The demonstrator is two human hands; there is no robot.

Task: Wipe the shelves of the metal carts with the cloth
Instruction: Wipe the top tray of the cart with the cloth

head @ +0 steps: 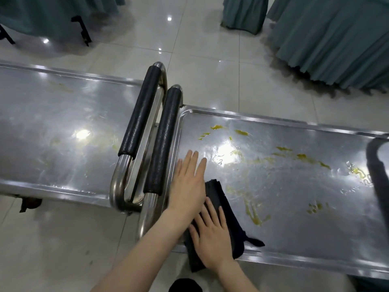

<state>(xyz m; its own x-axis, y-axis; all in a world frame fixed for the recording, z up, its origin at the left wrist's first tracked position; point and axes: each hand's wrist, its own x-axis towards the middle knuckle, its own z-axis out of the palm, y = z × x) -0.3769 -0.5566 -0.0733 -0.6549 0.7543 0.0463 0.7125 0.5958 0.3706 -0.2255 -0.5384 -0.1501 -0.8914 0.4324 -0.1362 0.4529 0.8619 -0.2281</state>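
Two metal carts stand end to end on a glossy tiled floor (210, 60), their handles nearly touching in the middle of the view. Each handle is a bent steel tube with a black padded grip: the left cart's handle (139, 114) and the right cart's handle (166, 140) run side by side.

The cloth (225, 205), dark and crumpled, lies on the top shelf of the right cart (294, 186), at the near left corner, with one end hanging over the near rim. The right hand (212, 237) lies flat on the cloth, fingers straight and slightly spread, pressing it to the metal. The left hand (187, 184) rests palm down just beyond it, fingers straight and together, on the bare shelf beside the handle, its inner edge over the far end of the cloth.

Yellow smears (303, 157) streak the right cart's shelf across its middle and far side, well apart from the cloth. The top shelf of the left cart (52, 123) shows only faint yellowish traces.

Teal pleated table skirts (326, 39) hang to the floor behind the carts
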